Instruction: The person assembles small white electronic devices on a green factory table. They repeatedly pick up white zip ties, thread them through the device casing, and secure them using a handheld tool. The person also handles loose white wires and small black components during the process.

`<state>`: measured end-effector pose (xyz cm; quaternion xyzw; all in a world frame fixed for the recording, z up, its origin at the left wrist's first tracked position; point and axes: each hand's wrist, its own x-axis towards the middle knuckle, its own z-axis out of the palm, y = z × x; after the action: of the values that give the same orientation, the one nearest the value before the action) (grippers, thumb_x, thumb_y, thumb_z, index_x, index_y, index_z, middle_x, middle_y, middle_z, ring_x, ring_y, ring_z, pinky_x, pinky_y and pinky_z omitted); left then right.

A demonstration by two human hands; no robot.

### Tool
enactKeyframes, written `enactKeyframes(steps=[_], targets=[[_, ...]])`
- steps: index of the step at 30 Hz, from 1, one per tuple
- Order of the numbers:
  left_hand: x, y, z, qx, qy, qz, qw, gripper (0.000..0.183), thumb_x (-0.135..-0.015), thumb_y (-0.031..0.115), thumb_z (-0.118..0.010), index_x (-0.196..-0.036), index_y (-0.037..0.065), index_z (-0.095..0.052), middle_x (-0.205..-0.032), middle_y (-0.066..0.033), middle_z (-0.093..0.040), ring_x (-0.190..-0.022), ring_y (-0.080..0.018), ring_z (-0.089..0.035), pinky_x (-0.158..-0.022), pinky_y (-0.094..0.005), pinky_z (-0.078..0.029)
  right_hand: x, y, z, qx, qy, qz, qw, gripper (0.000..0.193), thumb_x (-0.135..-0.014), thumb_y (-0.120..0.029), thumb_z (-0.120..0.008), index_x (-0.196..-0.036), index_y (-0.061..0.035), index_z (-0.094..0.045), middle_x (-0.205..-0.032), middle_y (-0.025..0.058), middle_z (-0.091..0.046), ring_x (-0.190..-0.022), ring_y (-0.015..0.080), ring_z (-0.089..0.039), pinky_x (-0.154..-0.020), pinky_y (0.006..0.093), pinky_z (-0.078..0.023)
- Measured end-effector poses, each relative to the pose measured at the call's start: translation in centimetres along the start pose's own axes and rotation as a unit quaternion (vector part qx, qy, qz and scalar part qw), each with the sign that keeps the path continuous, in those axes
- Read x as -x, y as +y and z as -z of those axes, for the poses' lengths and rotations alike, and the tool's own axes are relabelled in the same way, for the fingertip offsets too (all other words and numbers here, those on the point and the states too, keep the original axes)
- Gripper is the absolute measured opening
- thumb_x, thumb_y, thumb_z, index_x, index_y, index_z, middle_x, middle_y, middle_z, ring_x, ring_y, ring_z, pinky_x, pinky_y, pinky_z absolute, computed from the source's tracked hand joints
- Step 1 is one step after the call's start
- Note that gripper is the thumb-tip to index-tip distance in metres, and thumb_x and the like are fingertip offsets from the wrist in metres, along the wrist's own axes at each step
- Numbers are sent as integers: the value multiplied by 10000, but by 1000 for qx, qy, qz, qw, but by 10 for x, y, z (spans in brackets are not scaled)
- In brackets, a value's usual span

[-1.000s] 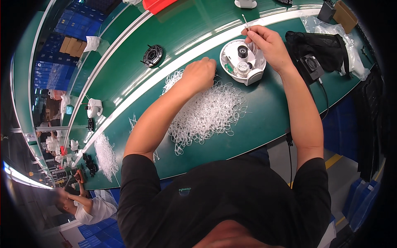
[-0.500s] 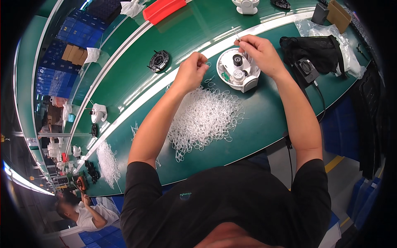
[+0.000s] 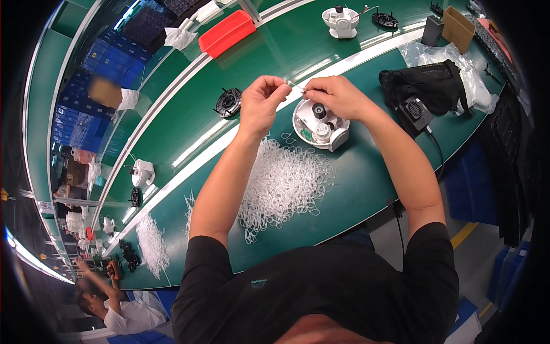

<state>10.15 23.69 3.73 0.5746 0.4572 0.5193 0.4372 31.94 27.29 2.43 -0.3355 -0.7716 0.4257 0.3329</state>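
Note:
My left hand [image 3: 262,104] is closed in a pinch at a thin white loop, mostly hidden by the fingertips. Just across from it, my right hand [image 3: 337,96] pinches a thin pale wire [image 3: 295,86] that spans the small gap between both hands. Beneath the right hand sits a round white appliance housing [image 3: 338,139], with its inside facing up and showing a black knob, a small green board and a pale round part. A large heap of thin white loops [image 3: 281,183], like looped cable ties, lies on the green table beside my left forearm.
Round black parts [image 3: 228,102] [image 3: 384,20], a red bin [image 3: 227,33] and another white housing [image 3: 340,22] stand farther back. At right lie a black mesh bag [image 3: 421,86] and a small black device [image 3: 418,111]. A co-worker [image 3: 129,314] sits at far left, near a second loop heap [image 3: 152,246].
My right hand has come left and down, bringing the wire to my left hand. The hands now almost meet above the housing. The co-worker has raised an arm.

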Motion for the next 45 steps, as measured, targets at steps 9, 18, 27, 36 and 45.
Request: enactKeyframes(steps=[9,18,27,36,45], targets=[[-2,1,-6,80,-30,31,996,246,-912,48,-702,-1128,-33,-617,-975,-109,-717,-845,-156,-661,-766,-285,-531,1,-2,1,-14,-19,-7,1000,226,-950,-194,-572,-1017,-9,-681,-840,74,-685,-772,153,-626,-716,307,-493],[-4,-8,-3,59,-60,64,994,196,-880,42,-737,-1059,-20,-687,-940,-92,-720,-808,-144,-656,-724,-269,-522,-1,6,-2,-49,1,5,999,229,-943,-201,-574,-1003,-13,-689,-843,100,-694,-769,192,-647,-708,322,-495],[-1,-16,-11,208,-29,103,972,152,-925,57,-689,-1063,-3,-668,-941,-87,-706,-774,-143,-635,-720,-273,-537,1,4,-2,-40,18,-10,999,226,-932,-188,-591,-1011,-7,-702,-790,85,-687,-715,153,-627,-679,308,-494],[0,-18,-22,135,-3,63,989,116,-926,68,-694,-1023,7,-674,-923,-76,-703,-738,-130,-604,-662,-258,-499,0,9,-4,-47,29,15,998,205,-933,-148,-599,-979,18,-710,-752,37,-673,-703,89,-593,-674,268,-487],[-2,-18,-25,71,40,51,995,122,-906,87,-728,-986,4,-687,-867,-39,-687,-668,-96,-570,-609,-235,-467,0,13,-5,-98,27,16,995,192,-948,-125,-604,-1025,25,-698,-796,21,-674,-753,70,-599,-691,253,-492]])
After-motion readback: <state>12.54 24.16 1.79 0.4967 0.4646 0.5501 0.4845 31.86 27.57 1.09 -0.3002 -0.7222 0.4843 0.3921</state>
